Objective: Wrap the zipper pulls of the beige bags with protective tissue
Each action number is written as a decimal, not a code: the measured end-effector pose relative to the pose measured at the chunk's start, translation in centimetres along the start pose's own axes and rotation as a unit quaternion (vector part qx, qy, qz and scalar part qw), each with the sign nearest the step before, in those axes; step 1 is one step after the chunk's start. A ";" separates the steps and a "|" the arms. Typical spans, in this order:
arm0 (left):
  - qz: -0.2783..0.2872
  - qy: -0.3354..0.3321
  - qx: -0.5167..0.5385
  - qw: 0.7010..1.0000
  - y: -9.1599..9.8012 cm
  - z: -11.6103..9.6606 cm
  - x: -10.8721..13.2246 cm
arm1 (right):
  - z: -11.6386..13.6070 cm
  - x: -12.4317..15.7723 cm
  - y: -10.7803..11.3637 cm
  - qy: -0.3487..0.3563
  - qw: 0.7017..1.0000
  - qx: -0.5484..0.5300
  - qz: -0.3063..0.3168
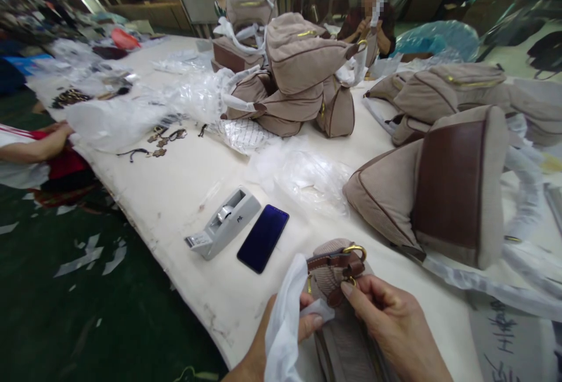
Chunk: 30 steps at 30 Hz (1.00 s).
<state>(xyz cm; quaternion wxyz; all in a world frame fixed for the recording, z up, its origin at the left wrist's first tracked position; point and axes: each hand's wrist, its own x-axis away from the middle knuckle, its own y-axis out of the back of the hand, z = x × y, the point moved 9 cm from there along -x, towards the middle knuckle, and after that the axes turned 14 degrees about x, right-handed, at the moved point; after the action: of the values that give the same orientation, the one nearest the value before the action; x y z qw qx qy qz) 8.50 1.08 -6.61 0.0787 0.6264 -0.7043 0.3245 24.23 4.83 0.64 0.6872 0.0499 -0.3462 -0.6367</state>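
Note:
A beige bag [340, 338] with brown leather trim and gold rings lies before me at the bottom of the view. My right hand [390, 317] pinches a small gold clasp [350, 281] by the brown strap end, thumb and fingertips pressed together. White wrapping paper [287, 317] hangs over my left hand [307, 326], whose thumb and fingers are closed on a fold of it beside the bag. Part of the left hand is hidden behind the paper.
Beyond my hands lie a phone [263, 238] and a grey tape dispenser [223, 224]. More beige bags [302, 54] are piled farther back, with another bag [456, 189] at right. Plastic wrap [302, 177] covers mid-table. Co-workers sit around the table [175, 218].

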 end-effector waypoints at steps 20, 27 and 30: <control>0.007 0.009 0.098 0.995 -5.5 -4.3 -0.4 | 1.4 0.0 2.5 0.131 0.985 0.105 -0.028; -0.025 -0.064 0.017 0.997 -5.6 -6.2 -0.3 | 2.5 0.4 2.3 0.190 0.976 0.103 -0.042; -0.014 -0.045 0.067 0.997 -5.5 -5.1 -0.3 | 2.8 0.7 2.8 0.216 0.965 0.128 -0.078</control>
<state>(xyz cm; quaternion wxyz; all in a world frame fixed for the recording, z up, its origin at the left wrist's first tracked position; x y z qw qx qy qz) 12.22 4.18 -0.81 0.0094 0.6537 -0.6752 0.3416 25.06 5.77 4.43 0.6822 0.3004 -0.2628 -0.6127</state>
